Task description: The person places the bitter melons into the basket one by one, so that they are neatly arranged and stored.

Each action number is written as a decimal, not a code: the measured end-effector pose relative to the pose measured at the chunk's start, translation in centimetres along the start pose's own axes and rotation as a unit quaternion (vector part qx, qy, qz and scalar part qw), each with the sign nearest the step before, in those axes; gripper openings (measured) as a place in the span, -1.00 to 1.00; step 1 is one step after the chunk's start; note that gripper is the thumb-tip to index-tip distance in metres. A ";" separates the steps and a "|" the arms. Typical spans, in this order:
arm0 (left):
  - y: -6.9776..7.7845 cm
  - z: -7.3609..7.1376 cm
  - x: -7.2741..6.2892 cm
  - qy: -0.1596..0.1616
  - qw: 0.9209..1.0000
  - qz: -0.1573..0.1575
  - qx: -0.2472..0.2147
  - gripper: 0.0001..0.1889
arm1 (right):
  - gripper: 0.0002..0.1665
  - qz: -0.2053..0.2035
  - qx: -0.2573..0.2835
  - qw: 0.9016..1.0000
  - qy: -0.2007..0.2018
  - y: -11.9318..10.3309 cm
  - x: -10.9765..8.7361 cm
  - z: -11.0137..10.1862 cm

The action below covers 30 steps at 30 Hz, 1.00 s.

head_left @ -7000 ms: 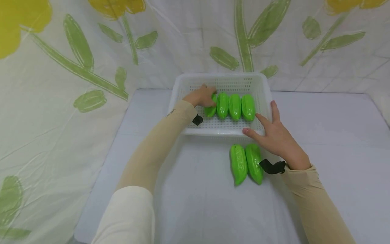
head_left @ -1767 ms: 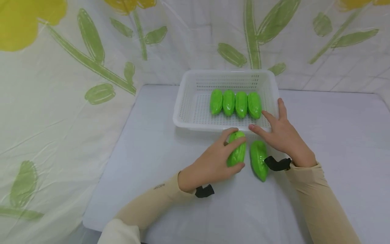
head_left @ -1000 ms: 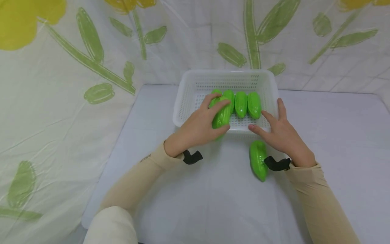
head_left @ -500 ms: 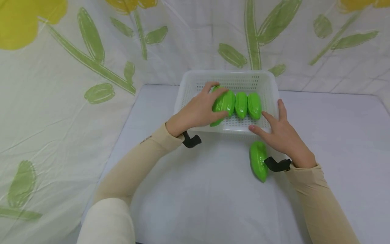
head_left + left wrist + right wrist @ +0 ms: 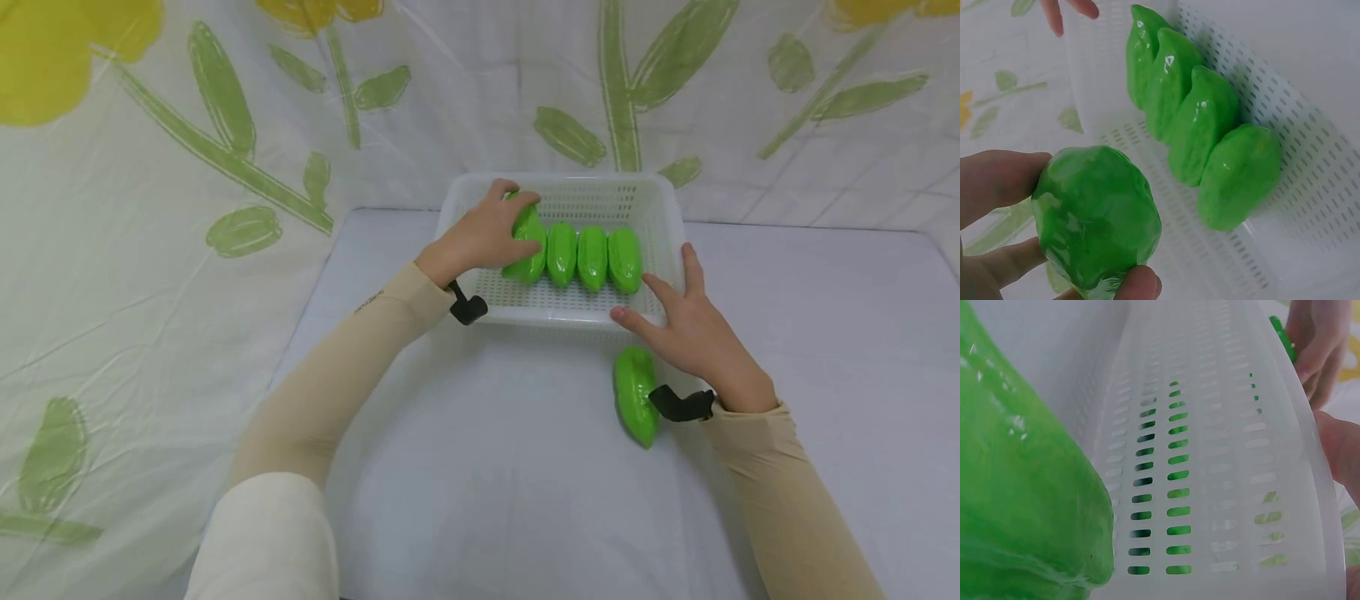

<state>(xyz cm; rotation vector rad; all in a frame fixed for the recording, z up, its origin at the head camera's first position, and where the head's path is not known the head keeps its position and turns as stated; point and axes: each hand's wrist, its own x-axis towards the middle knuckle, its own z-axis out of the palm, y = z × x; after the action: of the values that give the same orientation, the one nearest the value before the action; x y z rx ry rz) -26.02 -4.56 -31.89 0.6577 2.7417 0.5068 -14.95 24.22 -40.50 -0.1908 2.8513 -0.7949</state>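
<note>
My left hand (image 5: 483, 233) grips a glossy green fruit-shaped piece (image 5: 1097, 212) with thumb and fingers, holding it above the left part of the white slotted basket (image 5: 555, 317). Several similar green pieces (image 5: 592, 258) lie side by side in the basket, the leftmost partly hidden by the held one. My right hand (image 5: 697, 337) touches the basket's front right corner, its fingers spread and fairly straight. On the table just before that corner lies another green piece (image 5: 634, 396), beside the right wrist; it looms large as a green piece (image 5: 1022, 487) in the right wrist view.
The basket stands near the back edge of a table (image 5: 480, 467) with a pale cover. Behind and at the left hangs a white sheet (image 5: 465, 83) with painted yellow flowers and green leaves.
My left hand picked up one of two green pieces from the table and carried it over the basket, then farther back and left. The right hand stayed at the basket corner.
</note>
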 end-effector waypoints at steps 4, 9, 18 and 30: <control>-0.6 0.0 1.2 -0.018 1.000 -0.018 0.012 -0.21 | 0.20 0.002 0.001 1.000 -0.001 0.1 0.0 0.1; -1.5 0.2 2.7 -0.041 0.998 -0.036 0.035 -0.21 | 0.19 0.001 0.000 1.000 0.001 0.2 0.1 0.0; -2.9 0.7 4.8 -0.075 0.994 -0.073 0.034 -0.16 | 0.20 0.003 0.000 1.000 -0.001 0.0 0.0 -0.1; -3.6 1.8 6.7 -0.101 0.990 -0.096 0.036 -0.13 | 0.19 0.003 0.003 1.000 0.002 0.1 0.0 0.0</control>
<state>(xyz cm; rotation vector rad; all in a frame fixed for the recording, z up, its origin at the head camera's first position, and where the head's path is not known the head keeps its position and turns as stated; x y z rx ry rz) -32.55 -3.92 -36.14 0.4277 2.6043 0.2813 -15.01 24.34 -40.58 -0.1802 2.8526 -0.8027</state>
